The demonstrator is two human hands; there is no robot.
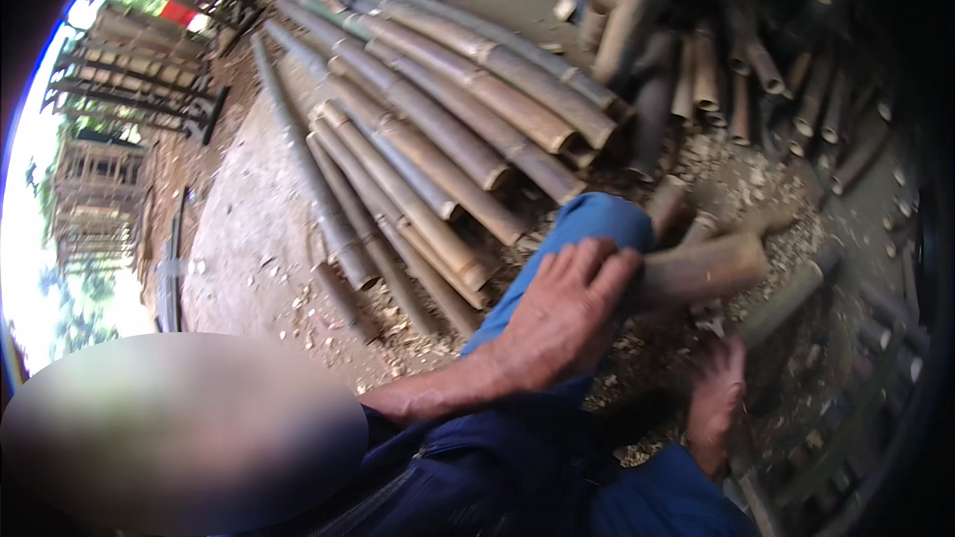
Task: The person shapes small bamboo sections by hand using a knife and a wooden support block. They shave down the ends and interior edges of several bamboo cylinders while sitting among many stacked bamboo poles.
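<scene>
Grip of the left hand (572, 303): palm down, fingers bent over the raised knee (612, 219) of the blue trousers, beside the near end of a short bamboo section (706, 268); that end is hidden, so whether the fingers close on the bamboo cannot be told. The section extends to the right of the knee, its far end raised above a litter of pale shavings (786, 204). Below it shows a blurred bare extremity (716, 398); whether this is the right hand or a foot, and whether it grips anything, cannot be told. To its upper right, a greenish bamboo piece (791, 298) lies aslant. Beyond the knee, long bamboo poles (428, 99) lie side by side in a fan on the pale ground (239, 239), their cut ends directed toward the worker. Upper right: shorter bamboo tubes (706, 70) are clustered with open ends visible, near a thick slanting post (637, 10). Upper left: slatted racks (129, 89) stand at the edge of the ground, with a small red object (179, 14) behind. Lower centre: the worker's dark blue jacket (477, 477)
</scene>
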